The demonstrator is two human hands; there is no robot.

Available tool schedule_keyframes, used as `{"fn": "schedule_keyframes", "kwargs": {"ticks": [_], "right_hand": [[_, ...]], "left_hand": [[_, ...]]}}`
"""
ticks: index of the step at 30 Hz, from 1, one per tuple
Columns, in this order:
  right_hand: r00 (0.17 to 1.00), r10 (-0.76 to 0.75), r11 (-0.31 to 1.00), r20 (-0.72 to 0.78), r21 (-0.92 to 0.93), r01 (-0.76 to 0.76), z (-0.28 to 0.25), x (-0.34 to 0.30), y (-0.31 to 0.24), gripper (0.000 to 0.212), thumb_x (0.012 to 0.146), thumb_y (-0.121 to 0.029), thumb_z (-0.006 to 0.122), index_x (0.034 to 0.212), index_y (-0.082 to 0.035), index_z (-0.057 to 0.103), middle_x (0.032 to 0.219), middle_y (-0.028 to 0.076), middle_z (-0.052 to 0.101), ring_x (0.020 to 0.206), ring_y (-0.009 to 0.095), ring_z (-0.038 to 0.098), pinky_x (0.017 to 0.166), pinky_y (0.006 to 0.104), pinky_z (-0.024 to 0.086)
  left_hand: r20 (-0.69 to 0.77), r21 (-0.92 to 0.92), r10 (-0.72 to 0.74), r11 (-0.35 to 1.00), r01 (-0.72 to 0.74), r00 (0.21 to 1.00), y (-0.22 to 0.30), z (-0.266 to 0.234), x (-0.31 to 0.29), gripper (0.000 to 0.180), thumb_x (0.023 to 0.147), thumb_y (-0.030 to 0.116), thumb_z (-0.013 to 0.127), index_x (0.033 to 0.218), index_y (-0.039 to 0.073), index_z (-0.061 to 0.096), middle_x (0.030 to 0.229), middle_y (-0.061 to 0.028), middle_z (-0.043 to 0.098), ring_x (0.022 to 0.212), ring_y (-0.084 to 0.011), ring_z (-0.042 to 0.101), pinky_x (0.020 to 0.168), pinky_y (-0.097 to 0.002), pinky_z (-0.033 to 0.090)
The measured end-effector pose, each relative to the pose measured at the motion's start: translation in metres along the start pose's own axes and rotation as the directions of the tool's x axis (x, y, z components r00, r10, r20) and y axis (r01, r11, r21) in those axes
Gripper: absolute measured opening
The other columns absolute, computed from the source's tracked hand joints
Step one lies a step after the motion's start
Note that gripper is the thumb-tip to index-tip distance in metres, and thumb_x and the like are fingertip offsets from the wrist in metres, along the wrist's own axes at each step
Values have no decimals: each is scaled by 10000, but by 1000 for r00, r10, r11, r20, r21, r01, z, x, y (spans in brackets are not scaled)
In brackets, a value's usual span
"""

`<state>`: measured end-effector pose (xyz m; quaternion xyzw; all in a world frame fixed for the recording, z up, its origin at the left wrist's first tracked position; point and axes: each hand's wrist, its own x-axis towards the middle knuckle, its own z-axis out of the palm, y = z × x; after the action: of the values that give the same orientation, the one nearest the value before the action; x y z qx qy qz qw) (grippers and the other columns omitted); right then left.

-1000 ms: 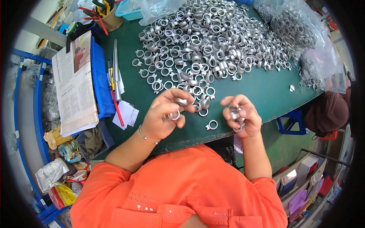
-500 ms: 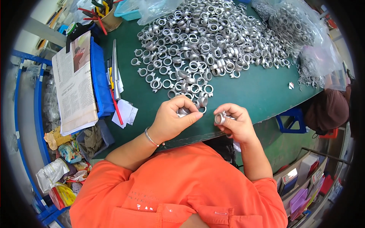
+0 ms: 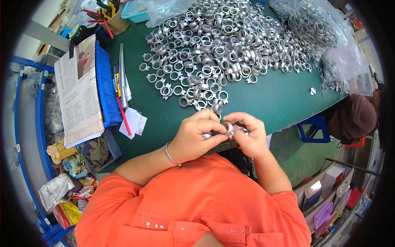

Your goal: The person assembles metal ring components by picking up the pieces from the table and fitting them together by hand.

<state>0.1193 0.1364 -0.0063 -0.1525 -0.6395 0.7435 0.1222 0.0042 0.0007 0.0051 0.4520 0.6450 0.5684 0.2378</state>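
Note:
My left hand (image 3: 200, 133) is closed, thumb and forefinger pinching the edge of a silver metal ring (image 3: 228, 129). The same ring is gripped by my right hand (image 3: 250, 136), which has more metal pieces tucked among its curled fingers. Another metal ring (image 3: 207, 135) shows partly inside my left palm; the fingers hide the rest. Both hands meet over the near edge of the green table (image 3: 284, 99). Just beyond them, a large pile of similar silver rings (image 3: 222, 41), many with small lugs, spreads across the tabletop.
A blue bin (image 3: 108, 90) with a newspaper (image 3: 80, 90) leaning on it stands left. Beside it lie a tapered metal rod (image 3: 122, 78), a red pen (image 3: 124, 117) and paper slips (image 3: 133, 122). Pliers fill a pot (image 3: 119, 22). Plastic bags of rings (image 3: 314, 26) sit far right.
My hands have come together; the right moved left, bringing its ring to the left fingertips. The left hand moved slightly right. The view shifted a little.

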Motion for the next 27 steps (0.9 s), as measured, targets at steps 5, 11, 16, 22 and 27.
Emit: {"fn": "schedule_keyframes", "kwargs": {"ticks": [5, 11, 16, 22, 27], "right_hand": [[884, 376, 807, 277, 371, -459, -13, 1, 3, 365, 918, -329, 437, 991, 0, 577, 681, 47, 554, 518, 67, 481, 357, 162, 266], [898, 347, 716, 270, 542, -440, -9, -4, 6, 304, 893, -254, 446, 1039, -10, 554, 776, 74, 580, 533, 80, 500, 373, 174, 323], [871, 289, 331, 397, 812, -480, -3, -18, 22, 369, 867, -277, 384, 1116, -28, 495, 939, 95, 579, 784, 150, 570, 599, 256, 480], [912, 180, 251, 370, 879, -406, -38, -48, 23, 357, 816, -329, 453, 1035, -66, 556, 877, 140, 563, 665, 203, 522, 468, 309, 443], [757, 629, 331, -177, 942, -55, -88, -91, 30, 210, 795, -275, 493, 889, -103, 566, 771, 61, 534, 551, 134, 472, 335, 205, 321]], "left_hand": [[28, 128, 95, 987, -98, 995, 0, 0, 0, 165, 633, 18, 732, 778, 44, 658, 754, -38, 550, 649, -131, 530, 549, -235, 431], [-68, 153, 160, 977, -148, 985, 7, 5, 2, 264, 606, 10, 741, 849, 47, 643, 741, -36, 539, 638, -160, 533, 538, -242, 428], [300, 185, 605, 721, -667, 737, 20, 22, 21, 118, 693, 150, 665, 738, 96, 571, 832, -32, 533, 822, -216, 546, 817, -429, 398], [165, 181, 514, 823, -538, 842, 17, 19, 29, 144, 649, 113, 725, 721, 103, 601, 808, -32, 558, 849, -210, 565, 826, -402, 407], [-57, 551, 287, 808, -210, 956, -13, -14, 35, 154, 649, 72, 712, 739, 42, 590, 727, -66, 534, 675, -228, 503, 632, -316, 395]]}}
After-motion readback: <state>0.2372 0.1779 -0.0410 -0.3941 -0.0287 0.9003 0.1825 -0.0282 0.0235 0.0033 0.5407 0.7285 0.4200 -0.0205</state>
